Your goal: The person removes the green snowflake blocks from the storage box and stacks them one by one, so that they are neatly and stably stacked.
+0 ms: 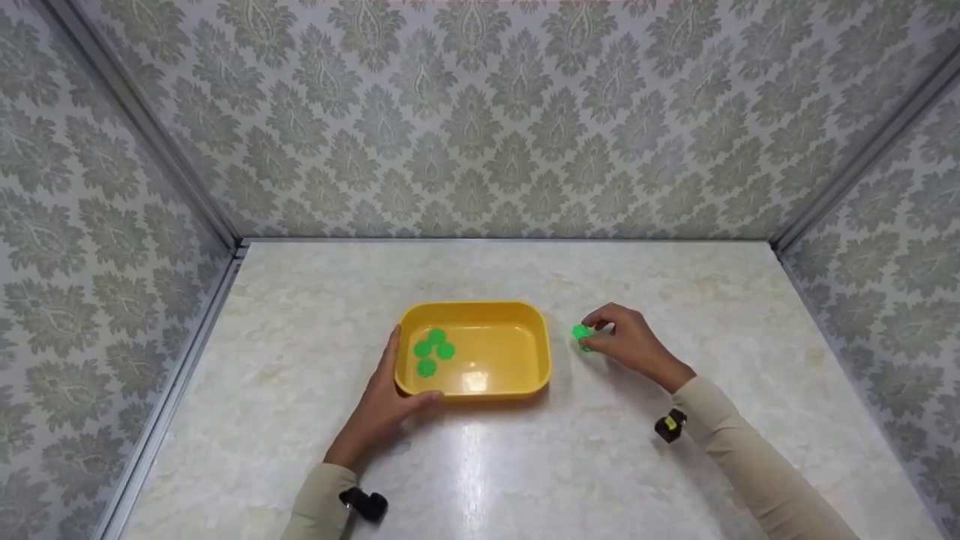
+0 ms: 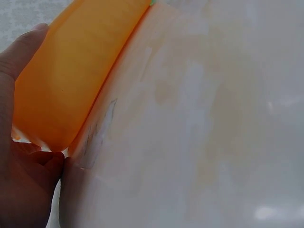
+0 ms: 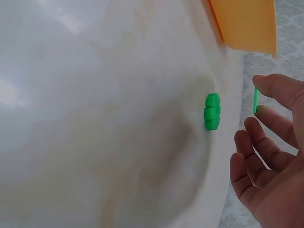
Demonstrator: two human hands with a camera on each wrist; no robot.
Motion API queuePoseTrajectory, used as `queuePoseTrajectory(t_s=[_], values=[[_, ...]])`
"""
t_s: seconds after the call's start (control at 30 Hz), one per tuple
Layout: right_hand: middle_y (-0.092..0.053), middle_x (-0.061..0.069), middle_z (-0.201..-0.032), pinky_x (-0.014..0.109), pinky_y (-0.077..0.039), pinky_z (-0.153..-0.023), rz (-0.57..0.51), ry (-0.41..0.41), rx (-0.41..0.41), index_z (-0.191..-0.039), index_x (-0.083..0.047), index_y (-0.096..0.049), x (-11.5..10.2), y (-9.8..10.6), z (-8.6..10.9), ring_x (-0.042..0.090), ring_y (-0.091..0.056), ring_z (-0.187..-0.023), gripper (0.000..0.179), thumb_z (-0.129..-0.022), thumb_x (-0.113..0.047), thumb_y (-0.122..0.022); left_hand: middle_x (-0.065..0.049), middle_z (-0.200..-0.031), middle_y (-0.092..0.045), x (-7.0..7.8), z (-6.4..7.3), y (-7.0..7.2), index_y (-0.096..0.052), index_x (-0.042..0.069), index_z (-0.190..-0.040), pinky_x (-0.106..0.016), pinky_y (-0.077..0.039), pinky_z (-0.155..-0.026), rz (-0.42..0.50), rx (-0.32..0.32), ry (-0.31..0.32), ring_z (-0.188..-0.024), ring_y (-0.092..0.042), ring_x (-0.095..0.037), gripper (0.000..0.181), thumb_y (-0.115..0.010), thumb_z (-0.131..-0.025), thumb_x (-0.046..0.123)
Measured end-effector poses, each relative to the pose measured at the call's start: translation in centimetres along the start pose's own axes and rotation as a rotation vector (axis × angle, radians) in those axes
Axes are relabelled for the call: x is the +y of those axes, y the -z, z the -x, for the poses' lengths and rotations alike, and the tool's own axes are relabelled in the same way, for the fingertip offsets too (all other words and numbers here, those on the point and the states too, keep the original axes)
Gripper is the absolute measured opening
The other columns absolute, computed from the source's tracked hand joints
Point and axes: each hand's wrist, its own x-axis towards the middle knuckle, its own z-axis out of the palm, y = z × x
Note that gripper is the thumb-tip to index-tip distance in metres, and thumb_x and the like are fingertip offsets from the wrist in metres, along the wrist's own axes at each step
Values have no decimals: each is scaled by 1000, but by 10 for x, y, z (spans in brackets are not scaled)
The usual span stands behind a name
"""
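Note:
A yellow rectangular tub (image 1: 517,396) stands on the table. My left hand (image 1: 379,405) holds its near left corner, thumb along the front wall and fingers along the left side. On the tub's floor, toward the left, lie several small green scalloped discs (image 1: 426,367). To the right of the tub, my right hand (image 1: 636,345) pinches one thin green disc (image 3: 256,100) on edge between thumb and index finger. Below it, a short stack of green scalloped pieces (image 3: 212,112) sits on the tabletop, apart from the fingers. The other right fingers are loosely curled.
The pale marbled table (image 1: 285,315) runs back to a patterned wall (image 1: 480,150), with more patterned panels at both sides. Metal frame edges (image 1: 180,375) border the tabletop. A black wrist camera (image 1: 670,425) hangs at the right sleeve, another (image 1: 365,504) at the left.

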Motion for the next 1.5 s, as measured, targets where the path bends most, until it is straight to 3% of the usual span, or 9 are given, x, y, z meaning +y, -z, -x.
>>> queuePoseTrajectory(t_s=[0.2,0.5,0.93,1.5], values=[[-74,8,-114,52,-56,-97,32,-5,15,-115,-8,-81,7,-4,3,31,-69,-109,24,-94,-14,-89,-10,-185,-10,0,2,0,-1,19,-179,-56,-17,-134,-5,1,-2,-168,-17,-32,134,-97,-87,35],[-74,9,-116,46,-58,-98,3,-52,13,-117,-7,-81,12,-7,7,27,-69,-110,24,-96,-17,-87,-7,-185,-9,-1,2,1,1,23,-179,-53,-16,-134,21,-7,-3,-168,-16,-29,132,-95,-89,34],[-73,10,-114,46,-56,-98,-7,-76,44,-116,-5,-80,17,-12,10,27,-68,-107,22,-96,-12,-85,-8,-185,-11,-1,1,0,0,21,-179,-55,-18,-134,27,-6,-11,-168,-19,-31,134,-96,-87,35],[-73,11,-114,47,-53,-97,22,-93,127,-114,-5,-78,21,-22,15,27,-65,-105,25,-95,-17,-87,-10,-185,-11,-1,-1,0,-1,14,-179,-55,-17,-134,-5,6,-7,-168,-17,-32,133,-97,-87,33]])
